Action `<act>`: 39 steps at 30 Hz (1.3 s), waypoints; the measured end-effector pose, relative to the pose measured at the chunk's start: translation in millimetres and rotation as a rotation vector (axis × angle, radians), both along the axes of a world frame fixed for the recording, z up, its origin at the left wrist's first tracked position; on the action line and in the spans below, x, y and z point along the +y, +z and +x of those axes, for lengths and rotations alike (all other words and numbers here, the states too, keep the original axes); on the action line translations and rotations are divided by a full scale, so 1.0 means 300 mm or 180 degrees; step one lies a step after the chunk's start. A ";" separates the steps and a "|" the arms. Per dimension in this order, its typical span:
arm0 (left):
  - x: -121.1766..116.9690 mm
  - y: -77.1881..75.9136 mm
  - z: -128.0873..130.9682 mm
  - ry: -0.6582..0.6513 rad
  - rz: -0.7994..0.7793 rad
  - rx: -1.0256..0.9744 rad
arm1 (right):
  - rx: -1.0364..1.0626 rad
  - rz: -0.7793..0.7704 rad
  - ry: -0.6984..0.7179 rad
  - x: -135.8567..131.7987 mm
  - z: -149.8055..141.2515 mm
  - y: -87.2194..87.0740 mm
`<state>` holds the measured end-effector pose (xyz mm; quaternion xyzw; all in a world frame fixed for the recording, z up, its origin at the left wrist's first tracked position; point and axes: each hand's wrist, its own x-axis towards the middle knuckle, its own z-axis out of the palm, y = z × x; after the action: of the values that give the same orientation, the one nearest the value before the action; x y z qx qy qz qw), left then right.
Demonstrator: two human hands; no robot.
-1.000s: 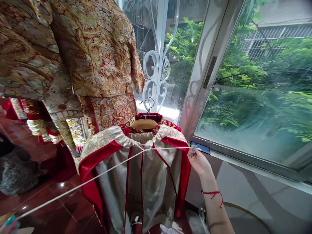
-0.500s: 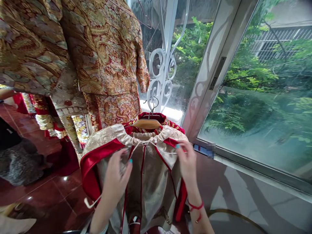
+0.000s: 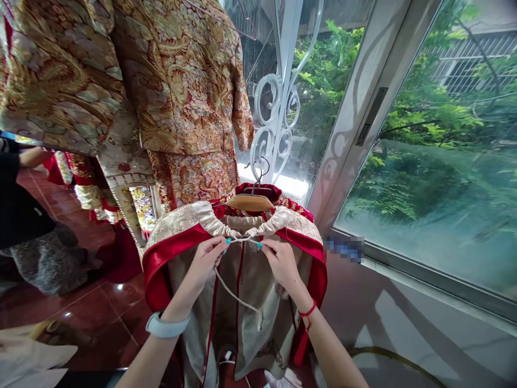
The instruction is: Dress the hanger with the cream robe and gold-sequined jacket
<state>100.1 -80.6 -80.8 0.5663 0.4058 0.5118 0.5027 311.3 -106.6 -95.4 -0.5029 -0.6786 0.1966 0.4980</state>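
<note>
A cream garment with red trim (image 3: 181,237), perhaps a cape, hangs in front of me on a wooden hanger (image 3: 250,202). A pale drawstring (image 3: 241,240) runs through its gathered neckline. My left hand (image 3: 210,256) pinches the string on the left, just under the collar. On the right, my right hand (image 3: 278,258) pinches it too, and a short stretch of crossed string lies between the two. One loose end dangles below my left hand across the front. Behind the cream neckline shows a red collar (image 3: 278,193) with gold embroidery.
Gold embroidered jackets (image 3: 194,91) hang at the left and behind. A window with a metal frame (image 3: 379,113) stands to the right above a sill. At the far left, a person in dark clothing (image 3: 20,199) is partly in view.
Both hands have come together from either side toward the middle of the neckline and now grip the drawstring. The loose string end has swung from the left to the garment's front.
</note>
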 end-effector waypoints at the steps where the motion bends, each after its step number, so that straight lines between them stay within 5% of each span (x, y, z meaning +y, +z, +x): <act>1: 0.011 0.003 -0.007 -0.0001 0.0009 -0.0001 | -0.0041 0.0031 -0.0063 0.011 0.009 0.006; 7: 0.033 0.010 -0.024 0.0058 0.0097 -0.0125 | -0.0052 -0.0004 -0.0041 0.015 0.046 0.045; 12: -0.018 0.000 -0.047 -0.1041 -0.0654 -0.0666 | 0.0108 -0.0061 0.0236 -0.063 0.065 0.037; 14: -0.025 0.002 -0.054 -0.1131 -0.0727 -0.0951 | -0.0176 0.0019 0.0191 -0.078 0.067 0.039; 18: -0.011 0.027 -0.044 -0.0777 -0.0372 -0.1129 | -0.0659 0.0503 -0.0844 -0.052 0.025 0.055; 21: -0.009 0.055 -0.026 -0.0702 -0.0189 -0.1059 | -0.0211 0.0974 -0.1504 0.006 -0.051 0.075; 23: -0.012 0.073 -0.016 -0.0641 -0.0078 -0.0894 | 0.0266 0.1171 -0.1542 0.052 -0.104 0.093; 27: -0.003 0.093 -0.010 -0.0438 0.0209 -0.0355 | 0.1335 0.0810 -0.0500 0.119 -0.169 0.131; 31: 0.023 0.108 0.000 -0.0192 0.0976 0.0557 | 0.1462 -0.0035 0.0951 0.128 -0.162 0.151; 39: 0.037 0.116 0.031 -0.0111 0.2126 0.1577 | 0.1057 -0.0071 0.1267 0.110 -0.115 0.142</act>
<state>109.5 -69.6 -45.9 0.8111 0.3165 0.4549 0.1871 276.8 -73.8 -52.7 -0.3257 -0.6709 0.3781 0.5485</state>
